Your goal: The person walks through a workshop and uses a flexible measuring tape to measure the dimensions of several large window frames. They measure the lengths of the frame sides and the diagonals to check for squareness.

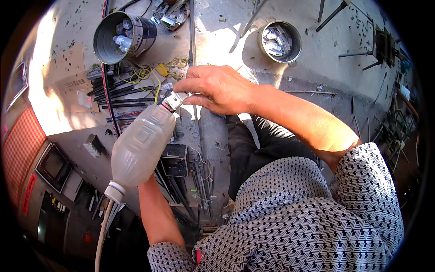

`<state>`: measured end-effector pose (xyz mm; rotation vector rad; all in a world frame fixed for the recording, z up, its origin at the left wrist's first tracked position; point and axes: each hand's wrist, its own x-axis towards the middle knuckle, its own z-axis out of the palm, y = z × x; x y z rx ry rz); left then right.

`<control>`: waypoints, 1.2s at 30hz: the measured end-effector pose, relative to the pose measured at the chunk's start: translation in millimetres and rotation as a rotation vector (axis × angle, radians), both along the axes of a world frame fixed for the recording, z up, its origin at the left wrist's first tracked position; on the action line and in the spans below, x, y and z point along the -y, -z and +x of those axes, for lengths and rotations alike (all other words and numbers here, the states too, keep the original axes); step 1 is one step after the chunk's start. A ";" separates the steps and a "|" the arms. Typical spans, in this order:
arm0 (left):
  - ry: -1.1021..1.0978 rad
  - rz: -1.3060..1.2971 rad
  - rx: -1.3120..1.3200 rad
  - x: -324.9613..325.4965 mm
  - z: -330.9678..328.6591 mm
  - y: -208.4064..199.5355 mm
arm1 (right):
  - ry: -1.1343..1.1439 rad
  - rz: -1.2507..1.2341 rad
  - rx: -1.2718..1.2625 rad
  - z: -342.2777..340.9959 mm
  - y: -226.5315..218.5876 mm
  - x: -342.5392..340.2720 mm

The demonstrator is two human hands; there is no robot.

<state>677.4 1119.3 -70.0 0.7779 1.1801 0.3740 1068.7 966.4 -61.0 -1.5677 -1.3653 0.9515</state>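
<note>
My right hand (217,88) is closed, thumb and fingers pinching a small silvery metal piece (174,100) with a hole in its face. Just below that piece, a cloudy plastic bottle (142,145) slants down to the left, close to the camera. A white cap (115,191) closes its lower end, and a pale hose or cord (103,233) runs down from the cap. My left forearm (158,213) rises behind the bottle, which hides the left hand and its fingers. Whether the metal piece touches the bottle's dark upper end (166,107), I cannot tell.
A metal bucket (108,43) with clear plastic bottles stands at the far left. Another round bucket (294,47) holds silvery metal pieces. Dark bars (129,93) and a yellow cord (140,75) lie on the floor. Metal-legged stands (385,50) are at the right.
</note>
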 end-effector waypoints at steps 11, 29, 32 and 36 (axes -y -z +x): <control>-0.047 -0.173 0.085 2.8 7.5 -13.6 | 0.026 0.123 -0.150 -0.2 2.2 11.3; -0.085 -0.343 0.171 7.6 17.0 -27.6 | -0.062 0.092 -0.054 9.4 -0.6 11.9; -0.092 -0.400 0.213 8.4 20.9 -27.5 | -0.113 0.073 0.010 7.7 -11.8 5.6; 0.082 -0.233 0.168 12.5 18.0 -17.1 | -0.129 0.060 0.042 1.1 -14.9 -1.5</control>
